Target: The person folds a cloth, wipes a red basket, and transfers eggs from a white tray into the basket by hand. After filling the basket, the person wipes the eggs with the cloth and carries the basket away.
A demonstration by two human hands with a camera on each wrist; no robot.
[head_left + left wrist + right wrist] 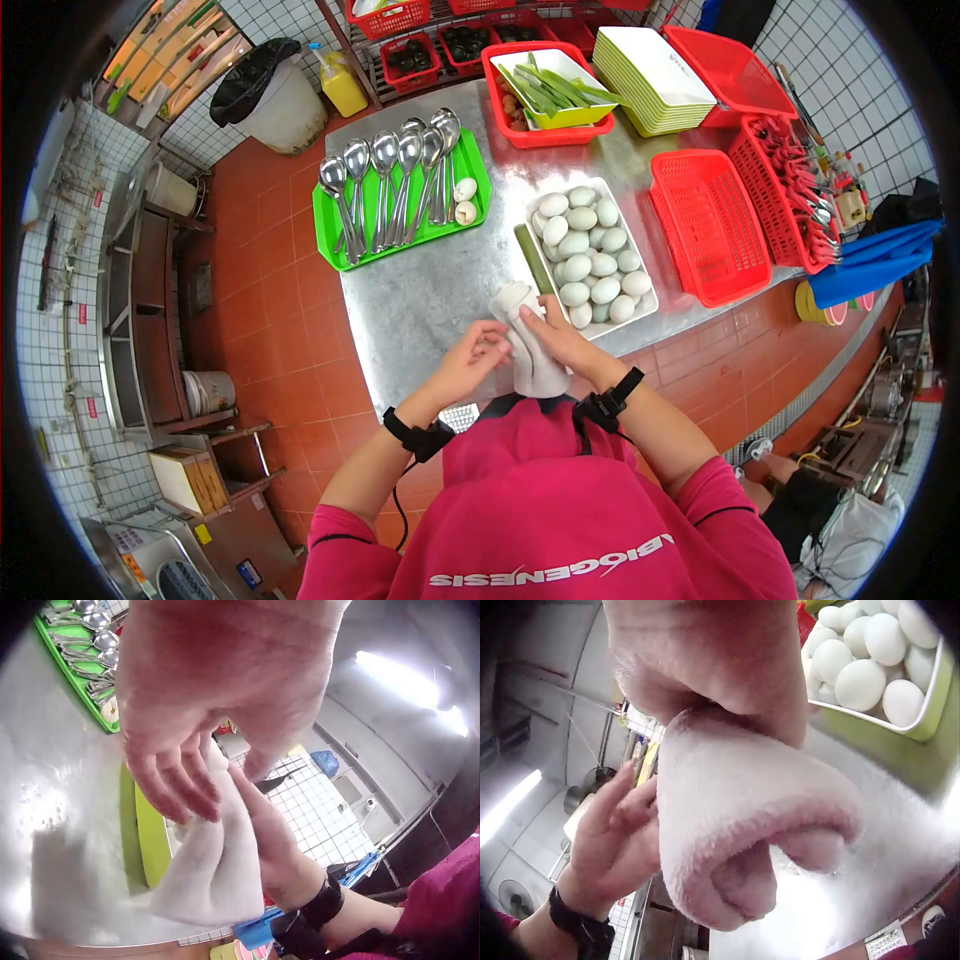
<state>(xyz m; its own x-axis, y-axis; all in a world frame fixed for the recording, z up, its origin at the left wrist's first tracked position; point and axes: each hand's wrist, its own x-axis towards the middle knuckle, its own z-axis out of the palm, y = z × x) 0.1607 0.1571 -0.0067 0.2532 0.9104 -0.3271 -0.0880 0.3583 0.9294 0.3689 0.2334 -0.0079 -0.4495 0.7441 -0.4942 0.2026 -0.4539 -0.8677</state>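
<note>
A folded white cloth (pixel 537 368) is held upright at the table's front edge, close to the person's body. The right hand (pixel 562 338) grips its side, with the thumb across the cloth. On the other side is the left hand (pixel 470 362), its fingers loosely bent. In the left wrist view, the left fingertips lie against or just before the cloth (pixel 217 862); whether they touch cannot be told. Seen from the right wrist, the cloth (pixel 742 787) hangs in thick folds below the right hand (pixel 712 656), and the left hand (pixel 615 851) has its fingers apart.
A container of pale eggs (pixel 574 243) stands just beyond the right hand. Farther left lies a green tray (pixel 330 238) with metal spoons (pixel 384 152) and two white round items. Red baskets (pixel 712 230), stacked rectangular dishes (pixel 650 85) and a bowl of green strips (pixel 545 92) stand behind.
</note>
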